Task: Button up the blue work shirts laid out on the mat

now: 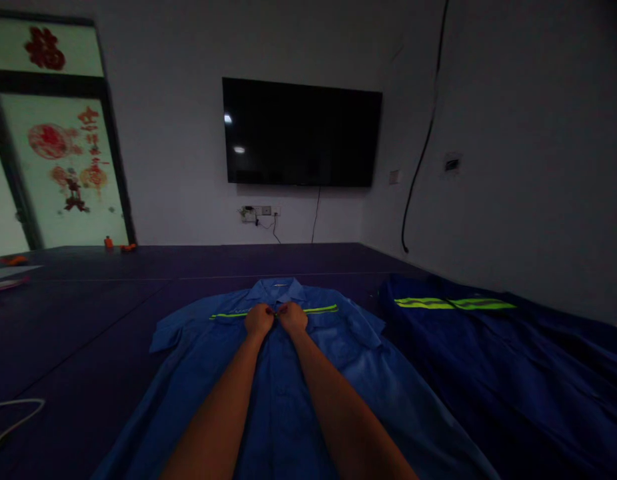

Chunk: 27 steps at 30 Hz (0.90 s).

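A blue short-sleeved work shirt point(333, 340) lies spread front side up, its collar pointing away from me and a yellow-green reflective stripe across the chest. Both my arms reach over it. My left hand point(260, 320) and my right hand point(292, 318) meet at the front placket, just below the collar, at the height of the stripe. Their fingers are closed in a pinch on the shirt's front edges. Whether a button sits between the fingertips is too small and dark to tell.
Darker blue clothing point(468, 353) with a yellow-green stripe lies to the right. A white cable point(18, 402) curls at the left edge. Small orange objects point(108, 243) stand by the glass door point(63, 167). A black cable point(418, 173) hangs down the right wall, and a television point(303, 133) is mounted ahead.
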Tool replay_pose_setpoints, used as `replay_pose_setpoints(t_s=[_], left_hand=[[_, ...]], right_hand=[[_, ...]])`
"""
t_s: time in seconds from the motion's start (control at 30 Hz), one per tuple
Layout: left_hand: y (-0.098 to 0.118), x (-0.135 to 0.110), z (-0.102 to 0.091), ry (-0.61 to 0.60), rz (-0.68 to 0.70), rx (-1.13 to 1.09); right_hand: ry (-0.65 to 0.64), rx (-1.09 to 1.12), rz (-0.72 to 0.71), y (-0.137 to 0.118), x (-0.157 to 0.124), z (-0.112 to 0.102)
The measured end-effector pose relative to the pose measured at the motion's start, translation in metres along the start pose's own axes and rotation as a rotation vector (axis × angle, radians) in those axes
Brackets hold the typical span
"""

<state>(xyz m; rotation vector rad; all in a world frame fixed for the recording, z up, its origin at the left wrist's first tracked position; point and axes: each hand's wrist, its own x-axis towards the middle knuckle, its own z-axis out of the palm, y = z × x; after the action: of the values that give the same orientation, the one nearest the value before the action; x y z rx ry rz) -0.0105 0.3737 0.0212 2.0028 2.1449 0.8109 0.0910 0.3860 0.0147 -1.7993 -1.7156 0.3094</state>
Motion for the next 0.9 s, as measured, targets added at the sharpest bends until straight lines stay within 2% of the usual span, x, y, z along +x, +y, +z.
replay_pose_setpoints(t_s=[0.23, 0.5, 0.77, 0.9], left_hand=[[0.003, 0.004, 0.005, 0.031, 0.103, -0.024], [0.006, 0.013, 0.018, 0.052, -0.01, -0.012], [0.002, 0.017, 0.019, 0.088, -0.001, -0.13], [0.0, 0.019, 0.019, 0.109, 0.011, -0.209]], right_hand=[[0.013, 0.03, -0.021, 0.006, 0.004, 0.004], [-0.105, -0.052, 0.005, 0.002, 0.016, -0.002], [0.018, 0.026, -0.045, 0.008, 0.011, 0.001], [0.032, 0.007, -0.094, 0.008, 0.009, 0.002]])
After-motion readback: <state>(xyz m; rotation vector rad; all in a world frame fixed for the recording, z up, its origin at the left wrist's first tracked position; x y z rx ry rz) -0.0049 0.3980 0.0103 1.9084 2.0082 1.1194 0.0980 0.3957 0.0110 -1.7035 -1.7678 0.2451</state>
